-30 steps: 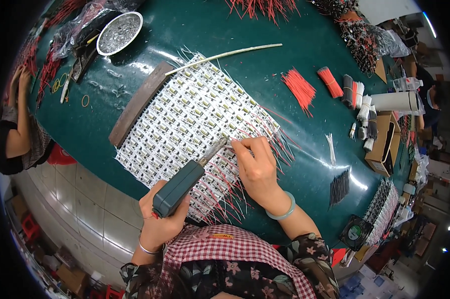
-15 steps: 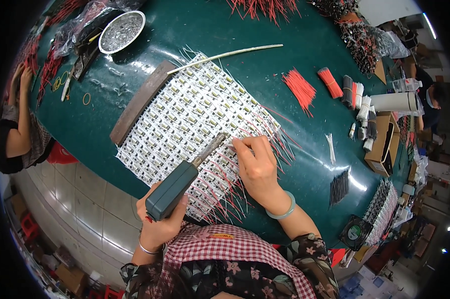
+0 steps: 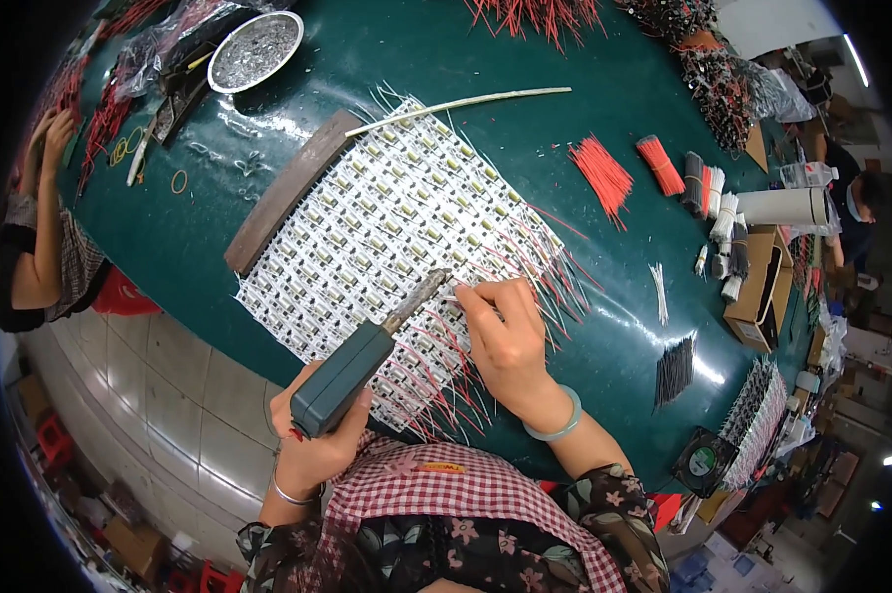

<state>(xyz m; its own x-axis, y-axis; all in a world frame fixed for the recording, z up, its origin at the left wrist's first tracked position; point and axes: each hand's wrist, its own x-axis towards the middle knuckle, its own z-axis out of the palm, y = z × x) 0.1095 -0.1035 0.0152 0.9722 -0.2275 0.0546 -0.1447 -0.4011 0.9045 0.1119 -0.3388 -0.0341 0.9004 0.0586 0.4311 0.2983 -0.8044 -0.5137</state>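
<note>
My left hand (image 3: 319, 435) is wrapped round the handle of a dark green soldering gun (image 3: 343, 380). Its bare metal tip reaches up and right onto a sheet of small white circuit boards (image 3: 367, 237). Close beside that tip, my right hand (image 3: 505, 331) is closed in a pinch, with a thin pale wire (image 3: 456, 297) at its fingertips. Red and white wires (image 3: 456, 390) stick out from the boards along the near and right sides. A brown bar (image 3: 293, 193) lies along the sheet's left edge, and a thin pale rod (image 3: 461, 107) crosses its far corner.
A white bowl of metallic bits (image 3: 255, 53) stands at the far left. To the right lie red wires (image 3: 601, 178), white wires (image 3: 659, 294), black wires (image 3: 675, 372), a cardboard box (image 3: 760, 287) and a small fan (image 3: 705, 462). Another person's hands (image 3: 52, 133) show at the left.
The view has shifted slightly, so the table's things sit a little lower and further right. The soldering gun and my pinching right hand stay close together over the boards.
</note>
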